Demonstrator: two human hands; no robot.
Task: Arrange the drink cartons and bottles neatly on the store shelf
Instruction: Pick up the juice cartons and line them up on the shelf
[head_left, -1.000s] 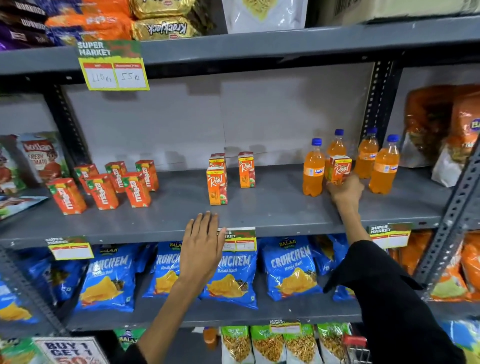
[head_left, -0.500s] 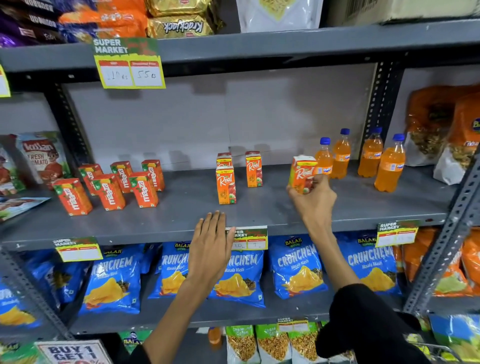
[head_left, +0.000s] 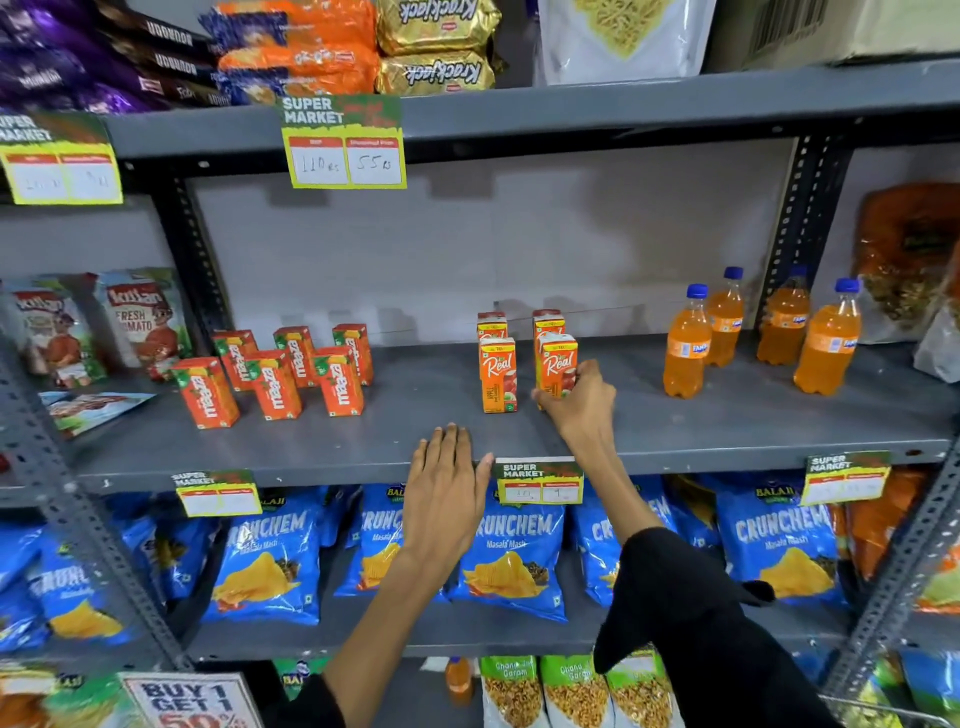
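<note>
Right hand is clamped on a Real carton, fingers round its lower right side, carton upright on the shelf just beside the front Real carton, w/ a narrow gap between. Can't tell if its base is fully down, the hand hides it. Left hand lies flat & empty, fingers together, resting on the shelf's front edge, near the price tag.

Progress, as a judgement: mostly done. The Real group reads as a 2x2 block once this carton is let go; it may need a small nudge to line up w/ its neighbour. Maaza cartons to the left stand in two staggered rows, fairly tidy but a bit angled. Bottles on the right are the loosest: spacing uneven, not in clean rows, so prob. the main job left.

Counts: Real cartons 4 (2 front, 2 behind, the back pair partly hidden). Maaza cartons 6, three front & three back. Orange bottles w/ blue caps 4. Nothing lying on its side.
</note>
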